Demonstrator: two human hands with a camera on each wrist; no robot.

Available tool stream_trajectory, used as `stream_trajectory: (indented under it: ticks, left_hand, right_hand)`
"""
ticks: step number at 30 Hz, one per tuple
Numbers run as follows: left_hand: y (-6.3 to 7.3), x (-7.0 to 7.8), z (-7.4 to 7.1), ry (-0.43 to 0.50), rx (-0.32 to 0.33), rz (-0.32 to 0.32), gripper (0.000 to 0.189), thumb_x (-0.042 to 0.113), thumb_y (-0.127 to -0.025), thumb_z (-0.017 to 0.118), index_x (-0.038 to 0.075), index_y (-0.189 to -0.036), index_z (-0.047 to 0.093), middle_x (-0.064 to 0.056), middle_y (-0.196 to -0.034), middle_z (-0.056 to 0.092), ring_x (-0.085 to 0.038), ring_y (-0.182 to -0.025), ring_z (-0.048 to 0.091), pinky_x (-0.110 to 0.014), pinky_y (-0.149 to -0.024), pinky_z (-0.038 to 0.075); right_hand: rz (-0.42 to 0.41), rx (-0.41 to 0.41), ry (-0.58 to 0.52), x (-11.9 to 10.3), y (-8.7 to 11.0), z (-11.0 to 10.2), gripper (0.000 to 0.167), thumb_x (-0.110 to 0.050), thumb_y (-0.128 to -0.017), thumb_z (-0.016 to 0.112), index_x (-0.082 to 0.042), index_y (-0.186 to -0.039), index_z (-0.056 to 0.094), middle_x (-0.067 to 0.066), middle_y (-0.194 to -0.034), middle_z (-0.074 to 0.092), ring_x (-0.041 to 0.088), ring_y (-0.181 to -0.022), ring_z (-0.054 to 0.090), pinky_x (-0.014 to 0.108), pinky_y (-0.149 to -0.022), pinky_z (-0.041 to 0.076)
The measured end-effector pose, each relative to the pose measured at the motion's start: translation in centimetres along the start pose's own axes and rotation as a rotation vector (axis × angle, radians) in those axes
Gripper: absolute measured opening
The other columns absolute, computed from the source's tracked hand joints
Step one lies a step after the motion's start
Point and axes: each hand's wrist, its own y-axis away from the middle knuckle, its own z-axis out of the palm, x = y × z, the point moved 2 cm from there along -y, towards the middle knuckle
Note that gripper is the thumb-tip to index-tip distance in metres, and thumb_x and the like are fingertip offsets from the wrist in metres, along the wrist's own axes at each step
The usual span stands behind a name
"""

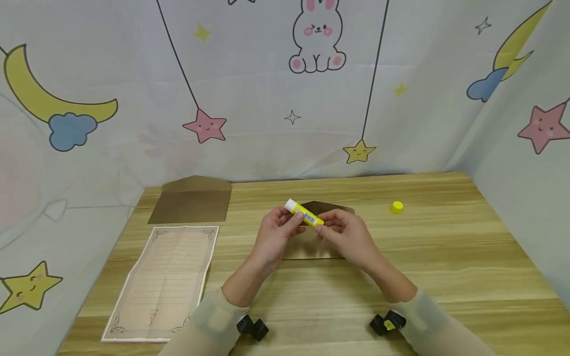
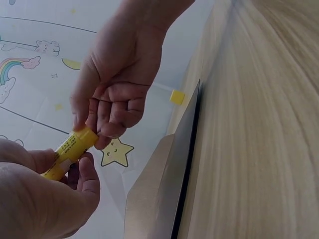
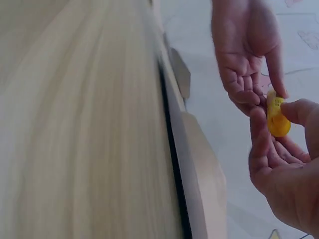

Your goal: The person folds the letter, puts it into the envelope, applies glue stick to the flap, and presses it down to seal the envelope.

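Observation:
A yellow glue stick [image 1: 308, 216] is held up between both hands, tilted with its uncovered white end at the upper left. My left hand [image 1: 272, 235] grips its body between thumb and fingers. At the lower right end, my right hand [image 1: 354, 237] pinches the yellow base, thumb and fingertips around it; the left wrist view shows this base [image 2: 85, 135] up close. Beneath the hands lies a brown envelope [image 1: 311, 247] with its flap raised toward the back, partly hidden by them. The yellow cap [image 1: 397, 207] stands on the table to the right.
A second brown envelope [image 1: 191, 205], flap unfolded, lies at the table's back left. In front of it is a creased sheet of lined letter paper [image 1: 166, 277] with an ornate border. A printed cloth [image 1: 258, 89] hangs behind the wooden table [image 1: 445, 277].

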Motion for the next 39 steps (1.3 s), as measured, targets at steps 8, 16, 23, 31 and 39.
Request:
stream_trajectory:
  ticks: [8,16,23,31,39]
  left_hand:
    - [0.0,0.1,0.0,-0.007,-0.002,-0.001,0.024,0.005,-0.104,0.068,-0.008,-0.122,0.059,-0.013,-0.111,0.068,-0.019,-0.101,0.068,-0.032,-0.088,0.060]
    - [-0.1,0.1,-0.2,-0.009,0.017,0.005,0.025,0.007,-0.105,0.068,-0.007,-0.124,0.059,-0.015,-0.114,0.069,-0.022,-0.102,0.070,-0.031,-0.088,0.060]
    - [0.0,0.1,-0.1,-0.001,-0.003,0.007,0.023,0.004,-0.104,0.068,-0.007,-0.122,0.059,-0.013,-0.111,0.068,-0.020,-0.101,0.068,-0.032,-0.089,0.060]
    - [0.0,0.1,0.2,0.002,-0.024,0.011,0.020,0.003,-0.104,0.067,-0.007,-0.120,0.059,-0.010,-0.108,0.068,-0.018,-0.100,0.067,-0.032,-0.089,0.060]
    - [0.1,0.2,0.1,-0.020,0.003,0.003,0.024,0.004,-0.104,0.069,-0.008,-0.122,0.060,-0.012,-0.109,0.070,-0.018,-0.099,0.069,-0.033,-0.088,0.060]
  right_hand:
    - [0.139,-0.047,-0.134,0.2,-0.1,-0.1,0.035,-0.020,-0.105,0.071,0.005,-0.127,0.063,0.023,-0.109,0.073,0.025,-0.093,0.074,0.037,-0.083,0.061]
    - [-0.185,0.115,0.321,-1.2,0.5,0.7,0.029,-0.010,-0.092,0.085,-0.006,-0.114,0.066,0.002,-0.098,0.073,0.011,-0.083,0.069,0.028,-0.070,0.059]
    - [-0.043,0.012,0.105,-0.4,0.2,0.1,0.022,-0.015,-0.099,0.079,-0.004,-0.114,0.068,0.008,-0.098,0.075,0.023,-0.084,0.074,0.035,-0.073,0.062]
    - [0.236,-0.118,-0.273,0.6,-0.1,-0.4,0.032,-0.018,-0.107,0.067,0.007,-0.124,0.060,0.028,-0.113,0.070,0.028,-0.092,0.075,0.036,-0.083,0.061]
    - [-0.130,0.070,0.260,-1.0,0.7,0.5,0.032,-0.012,-0.095,0.083,-0.006,-0.117,0.061,0.004,-0.101,0.071,0.015,-0.084,0.068,0.028,-0.069,0.058]
